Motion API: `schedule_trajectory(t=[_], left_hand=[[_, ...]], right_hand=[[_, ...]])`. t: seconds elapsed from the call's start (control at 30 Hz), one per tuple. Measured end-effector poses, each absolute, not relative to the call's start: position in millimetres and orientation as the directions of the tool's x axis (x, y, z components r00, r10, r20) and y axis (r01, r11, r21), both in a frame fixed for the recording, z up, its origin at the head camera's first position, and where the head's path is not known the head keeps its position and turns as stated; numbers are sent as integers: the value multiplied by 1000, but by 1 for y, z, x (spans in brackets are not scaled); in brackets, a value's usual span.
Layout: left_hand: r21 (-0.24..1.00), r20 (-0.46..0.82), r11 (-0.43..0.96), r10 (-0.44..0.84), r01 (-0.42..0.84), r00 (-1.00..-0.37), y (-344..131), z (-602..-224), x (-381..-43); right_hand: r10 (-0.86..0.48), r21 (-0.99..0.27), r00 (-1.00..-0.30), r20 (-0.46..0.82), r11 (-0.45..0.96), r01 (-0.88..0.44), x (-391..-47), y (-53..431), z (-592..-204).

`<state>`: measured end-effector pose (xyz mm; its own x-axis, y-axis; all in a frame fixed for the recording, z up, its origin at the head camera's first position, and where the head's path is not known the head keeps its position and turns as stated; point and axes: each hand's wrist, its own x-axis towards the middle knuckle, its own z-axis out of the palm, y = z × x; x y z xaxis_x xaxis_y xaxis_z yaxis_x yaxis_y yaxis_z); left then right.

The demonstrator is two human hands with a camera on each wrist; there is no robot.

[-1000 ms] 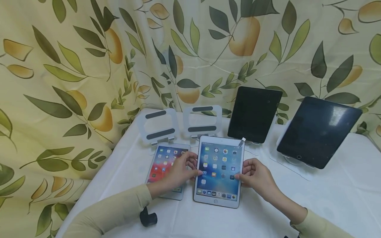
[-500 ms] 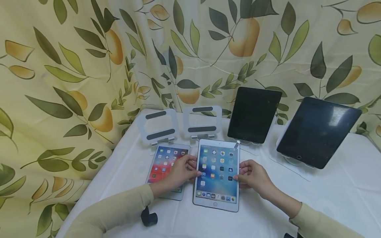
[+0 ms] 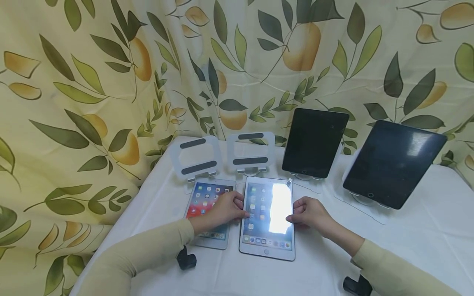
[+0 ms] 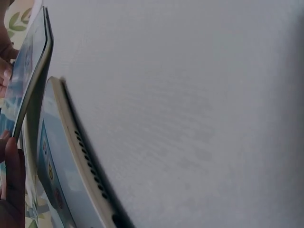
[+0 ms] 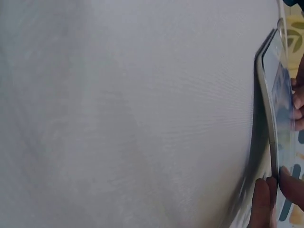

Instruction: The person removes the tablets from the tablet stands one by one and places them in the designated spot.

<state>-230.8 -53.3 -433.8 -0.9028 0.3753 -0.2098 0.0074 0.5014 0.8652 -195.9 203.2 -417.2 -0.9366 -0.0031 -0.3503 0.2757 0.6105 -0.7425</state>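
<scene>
Both hands hold a white tablet (image 3: 259,234) with a lit blue home screen, one at each long side. My left hand (image 3: 226,206) pinches its left edge, thumb on the front. On the right edge, my right hand (image 3: 311,213) does the same; its thumb (image 5: 290,187) and fingers show around the edge in the right wrist view. Glare covers part of the screen, and a small tag sticks out at the top right corner. A second white tablet (image 3: 203,200) with a red and blue screen lies flat under my left hand and forearm. In the left wrist view, the held tablet (image 4: 35,71) slants above the table.
Two stands without tablets, one left (image 3: 196,158) and one centre (image 3: 250,152), stand behind. Two dark-screened tablets, a smaller one (image 3: 314,142) and a larger one (image 3: 394,162), rest on stands at the right. A white cloth (image 3: 414,242) covers the table; a patterned curtain (image 3: 255,61) hangs behind.
The held tablet's top edge has come down and toward me, and its right side has shifted left with my right hand. Bright glare has appeared on its screen.
</scene>
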Motion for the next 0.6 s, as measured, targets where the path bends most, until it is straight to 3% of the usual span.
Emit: schedule_trajectory(t=[0.37,0.6], left_hand=[[834,-290,551,387,-33,-875,-56,-436,-238],[791,-196,599,437,122,-878,-55,-435,-249]], right_hand=[[-46,-709,-909,-414,643,290,-202,201,-423],[-92,-696,-897,-433,666,268,-207,204,-424]])
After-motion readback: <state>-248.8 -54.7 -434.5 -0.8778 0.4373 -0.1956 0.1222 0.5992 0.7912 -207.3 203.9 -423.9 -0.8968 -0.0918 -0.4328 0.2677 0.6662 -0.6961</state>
